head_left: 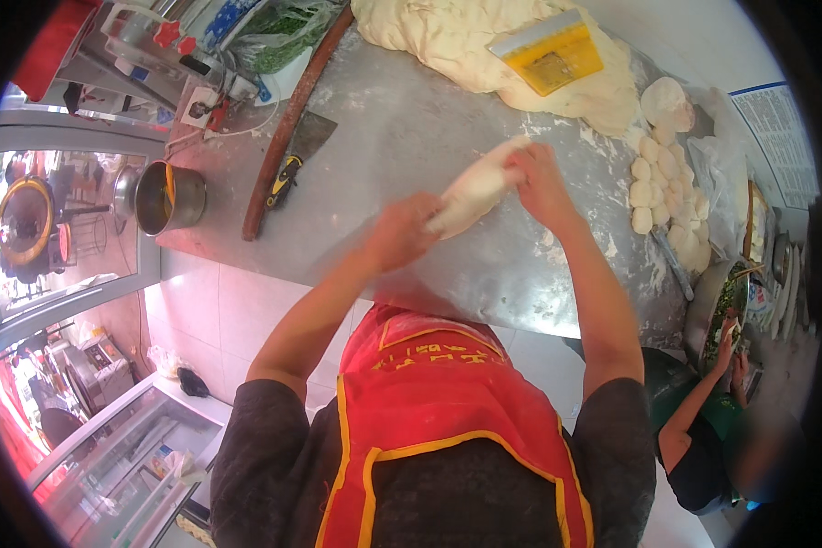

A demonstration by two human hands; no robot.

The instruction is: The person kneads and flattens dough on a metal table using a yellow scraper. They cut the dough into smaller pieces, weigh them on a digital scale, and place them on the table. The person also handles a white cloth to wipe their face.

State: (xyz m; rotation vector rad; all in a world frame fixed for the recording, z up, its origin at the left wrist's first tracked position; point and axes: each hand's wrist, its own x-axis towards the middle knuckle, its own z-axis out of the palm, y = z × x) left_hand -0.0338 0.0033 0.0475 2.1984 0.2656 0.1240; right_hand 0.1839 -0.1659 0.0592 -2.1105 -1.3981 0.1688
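A long flattened piece of dough (476, 188) stretches between my two hands above the metal worktable (383, 137). My left hand (405, 229), blurred, grips its near-left end. At the upper-right end, my right hand (536, 179) has its fingers closed on the dough. Beyond them lies a large mass of dough (438, 41) with a yellow dough scraper (555, 58) resting on top. Several small dough balls (651, 185) sit grouped to the right of my right hand.
Left on the table are a long wooden rolling pin (291, 123), a scraper with a black-and-yellow handle (285, 179) and a metal pot (171, 198). At right, a knife (673, 267) lies beside the dough balls. Another person's hands (726, 346) are at a bowl of chopped green filling (709, 308).
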